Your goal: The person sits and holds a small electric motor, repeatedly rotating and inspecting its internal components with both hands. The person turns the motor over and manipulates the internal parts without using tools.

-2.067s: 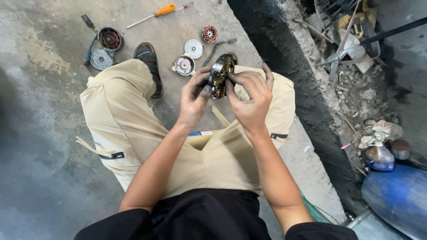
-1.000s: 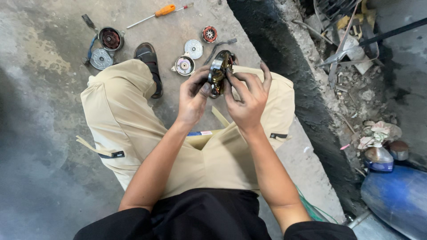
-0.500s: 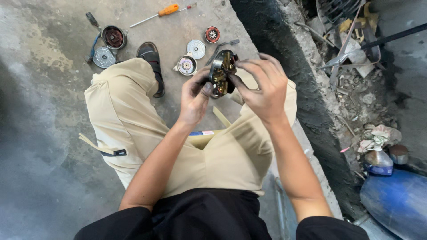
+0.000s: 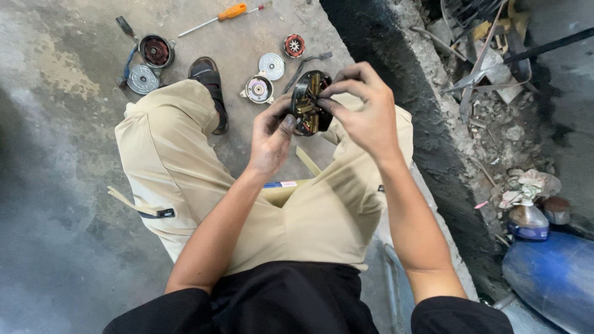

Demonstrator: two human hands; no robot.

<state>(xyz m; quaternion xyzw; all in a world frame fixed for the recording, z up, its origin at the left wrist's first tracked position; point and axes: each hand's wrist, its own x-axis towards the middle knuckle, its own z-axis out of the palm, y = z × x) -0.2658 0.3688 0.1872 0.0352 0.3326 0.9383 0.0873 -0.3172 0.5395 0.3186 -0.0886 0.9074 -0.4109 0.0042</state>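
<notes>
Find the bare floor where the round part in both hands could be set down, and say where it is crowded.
Free: the concrete left of the left knee. Crowded: ahead of the knees, where discs, a rotor and a screwdriver lie; rubble fills the right.

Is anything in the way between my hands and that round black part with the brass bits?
Nothing visible: the left hand and right hand both grip the round black part directly, fingers on its rim.

A rough repair workshop — round metal motor parts (image 4: 271,65) and an orange-handled screwdriver (image 4: 219,17) are lying on the stained concrete floor (image 4: 55,154).
</notes>
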